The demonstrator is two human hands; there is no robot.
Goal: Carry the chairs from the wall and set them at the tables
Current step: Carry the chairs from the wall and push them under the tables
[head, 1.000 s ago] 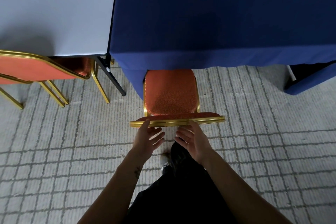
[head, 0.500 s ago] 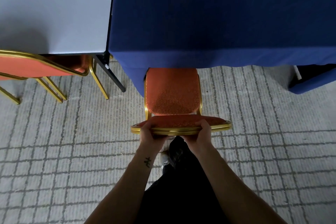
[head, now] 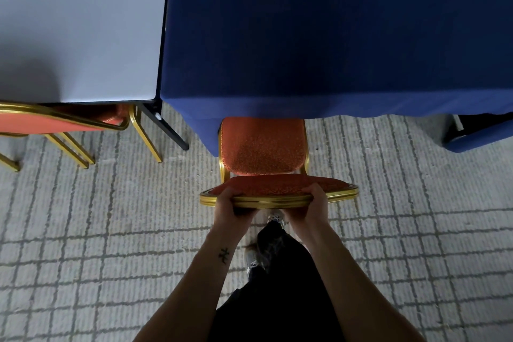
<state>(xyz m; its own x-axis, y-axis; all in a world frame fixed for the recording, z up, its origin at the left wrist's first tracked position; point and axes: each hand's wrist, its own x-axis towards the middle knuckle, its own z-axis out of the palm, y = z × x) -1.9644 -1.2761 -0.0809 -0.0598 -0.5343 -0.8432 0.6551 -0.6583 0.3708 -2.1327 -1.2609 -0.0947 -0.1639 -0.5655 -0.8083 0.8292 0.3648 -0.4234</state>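
At the near edge of the blue-draped table [head: 333, 50], at twelve o'clock from the person, is the orange chair [head: 263, 147] with its gold frame, the seat's far edge hidden under the cloth. The left hand [head: 231, 207] and right hand [head: 311, 205] grip the top of its backrest, fingers curled tight over the rail. At ten o'clock a second orange chair [head: 55, 122] sits tucked at a bare grey table [head: 77, 36]. Grid-patterned carpet [head: 111, 230] lies underfoot.
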